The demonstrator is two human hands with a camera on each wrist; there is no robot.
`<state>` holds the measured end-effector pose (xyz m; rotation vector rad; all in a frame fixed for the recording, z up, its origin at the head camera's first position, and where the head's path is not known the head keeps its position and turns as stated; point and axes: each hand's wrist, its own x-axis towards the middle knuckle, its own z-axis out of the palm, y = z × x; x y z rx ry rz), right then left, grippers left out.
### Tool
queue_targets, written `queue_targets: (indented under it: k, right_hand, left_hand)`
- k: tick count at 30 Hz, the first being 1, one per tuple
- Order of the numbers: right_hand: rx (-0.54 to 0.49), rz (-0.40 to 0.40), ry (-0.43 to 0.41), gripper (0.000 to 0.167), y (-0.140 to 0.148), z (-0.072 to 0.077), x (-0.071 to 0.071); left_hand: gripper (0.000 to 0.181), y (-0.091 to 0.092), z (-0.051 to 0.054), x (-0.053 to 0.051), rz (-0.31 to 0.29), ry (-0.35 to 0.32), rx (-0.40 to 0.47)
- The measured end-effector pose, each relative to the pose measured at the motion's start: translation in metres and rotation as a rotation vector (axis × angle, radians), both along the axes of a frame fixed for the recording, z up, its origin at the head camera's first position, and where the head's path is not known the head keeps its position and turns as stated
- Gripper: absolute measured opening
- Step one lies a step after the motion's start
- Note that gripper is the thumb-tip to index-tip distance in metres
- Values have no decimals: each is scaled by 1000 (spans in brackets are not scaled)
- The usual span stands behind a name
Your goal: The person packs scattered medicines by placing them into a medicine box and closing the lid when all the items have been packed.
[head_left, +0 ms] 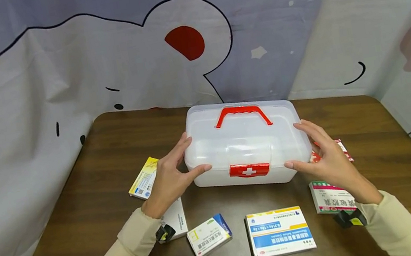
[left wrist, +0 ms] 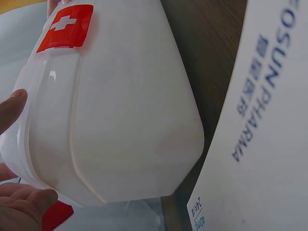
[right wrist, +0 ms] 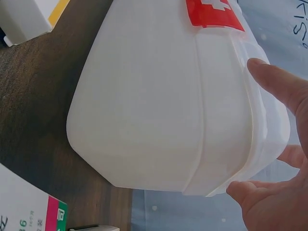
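A white translucent first-aid box [head_left: 214,180] stands on the table with its lid [head_left: 207,141] on. The lid has a red handle [head_left: 241,110] lying flat, and a red latch [head_left: 249,170] with a white cross sits at the front. My left hand [head_left: 170,172] holds the lid's left end, thumb on the front edge and fingers at the side. At the opposite end, my right hand [head_left: 329,159] grips the lid in the same way. Both wrist views show fingertips [left wrist: 45,198] [right wrist: 236,190] against the lid's rim. No contents can be made out through the plastic.
Around the box lie medicine cartons: a yellow-and-white one [head_left: 144,179], a white one [head_left: 176,219], a vitamin carton [head_left: 209,236], a blue-and-white stack [head_left: 281,231], and a green-and-magenta one [head_left: 329,195]. A red packet [head_left: 344,150] is partly hidden behind my right hand. A printed curtain [head_left: 130,68] hangs behind the table.
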<state>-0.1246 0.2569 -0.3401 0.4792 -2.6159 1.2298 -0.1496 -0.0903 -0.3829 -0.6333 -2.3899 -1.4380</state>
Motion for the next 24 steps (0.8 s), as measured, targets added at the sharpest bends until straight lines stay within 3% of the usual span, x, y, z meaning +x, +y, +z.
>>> queue_targets:
  k: [6,9,15,20,24]
  right_hand:
    - [64,-15,11,86,10,-17,-8]
    - [133,-11,66,89,8,-19,-8]
    - [353,41,305,97,-1,-23,-7]
    - [490,64,509,84,-9,-27,-8]
    - [549,47,600,82,-17,-30,-8]
  left_hand:
    - [76,0,0,0,6,20,-27]
    - [75,0,2,0,4,25,-43]
    - [75,0,4,-2,-7,-13,-6]
    - [74,0,3,-1,-5,-16,-17]
    - [71,-1,2,-1,14,-2,-45]
